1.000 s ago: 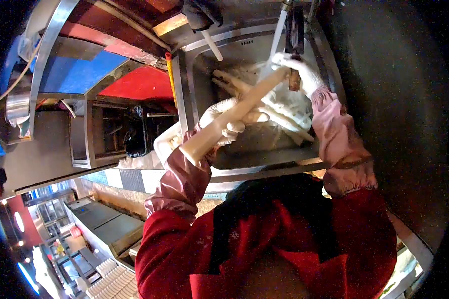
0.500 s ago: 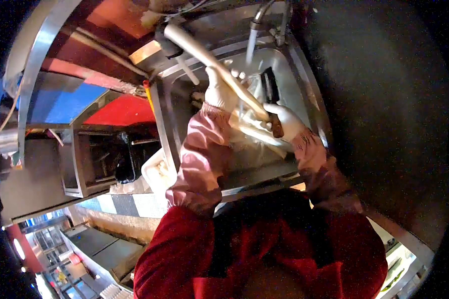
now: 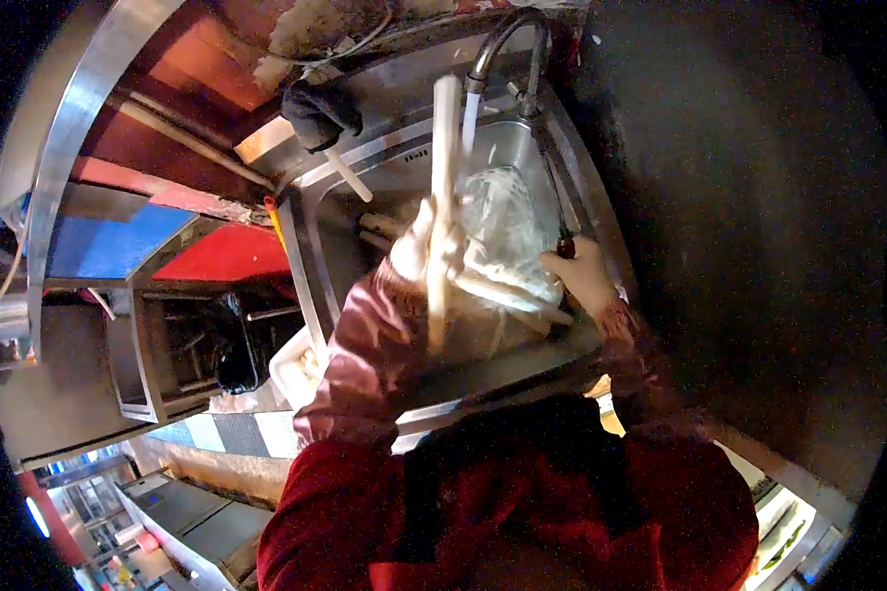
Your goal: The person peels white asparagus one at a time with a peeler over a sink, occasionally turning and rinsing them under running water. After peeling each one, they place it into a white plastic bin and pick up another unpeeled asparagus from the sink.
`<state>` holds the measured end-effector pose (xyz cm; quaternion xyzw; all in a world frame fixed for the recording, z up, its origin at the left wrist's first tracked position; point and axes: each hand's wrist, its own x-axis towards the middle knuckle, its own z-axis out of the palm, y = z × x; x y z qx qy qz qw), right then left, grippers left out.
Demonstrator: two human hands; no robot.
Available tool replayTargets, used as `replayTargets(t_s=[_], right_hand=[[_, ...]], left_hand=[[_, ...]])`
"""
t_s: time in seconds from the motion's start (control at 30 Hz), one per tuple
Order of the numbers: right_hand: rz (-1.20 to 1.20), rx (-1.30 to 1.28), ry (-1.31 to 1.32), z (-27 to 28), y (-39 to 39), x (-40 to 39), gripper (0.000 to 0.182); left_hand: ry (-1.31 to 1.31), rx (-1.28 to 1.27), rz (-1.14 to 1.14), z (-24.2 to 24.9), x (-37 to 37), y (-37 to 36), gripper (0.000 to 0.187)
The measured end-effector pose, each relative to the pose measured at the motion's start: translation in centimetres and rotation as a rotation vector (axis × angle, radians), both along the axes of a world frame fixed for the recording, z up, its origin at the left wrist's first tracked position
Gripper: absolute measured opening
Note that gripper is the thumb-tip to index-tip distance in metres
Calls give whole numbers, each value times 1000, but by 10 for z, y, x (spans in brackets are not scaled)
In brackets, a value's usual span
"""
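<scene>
My left hand (image 3: 426,246) is wrapped round a long pale stick-shaped vegetable (image 3: 444,138), like a root or stalk, held nearly upright over the metal sink (image 3: 365,360). Its exact kind is not clear. To the right, my right hand (image 3: 583,276) grips the dark handle of a knife (image 3: 566,243); its blade, seen almost edge-on, points away from me along the sink's right wall. Water runs from the tap (image 3: 503,39) into the sink, where more pale sticks (image 3: 512,294) lie beneath my hands.
A dark cloth-like thing (image 3: 322,116) hangs at the sink's back left, above a short pale rod. Left of the sink stand a white tub (image 3: 294,372) with pale pieces and a shelf holding a black bag (image 3: 237,360). A dark flat surface (image 3: 749,246) borders the right side.
The pale stick has swung from a slant to nearly upright in my left hand. My right hand has moved right, away from the stick, and the knife's blade has turned edge-on.
</scene>
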<state>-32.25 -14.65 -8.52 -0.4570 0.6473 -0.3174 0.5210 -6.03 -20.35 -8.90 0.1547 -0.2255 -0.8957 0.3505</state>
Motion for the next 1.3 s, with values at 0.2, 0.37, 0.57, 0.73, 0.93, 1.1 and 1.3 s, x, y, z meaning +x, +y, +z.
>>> replayTargets(t_s=[0.2,0.37,0.57,0.73,0.93,1.1,1.3], right_hand=[[178,-429,601,8,21,39,21],[414,-720,747,-5,5,56,18],[203,-231,660,-26,-46,16,23],[431,-622,715,8,12,78,26],[358,-294,844,-14,-34,46,21],[323,-338,728,15,-13,61,19],[502,-518,793,-10,18,110,19]], left_hand=[[-314,93,-19,44,18,71,37],[-463,59,15,52,25,118,55],[-947,-66,150,76,41,151,52],[-1179,-89,146,75,41,141,46],[-2155,-490,-274,113,42,140,37],[-2416,-437,-337,114,67,145,60],[-2443,-460,-248,107,70,153,56]])
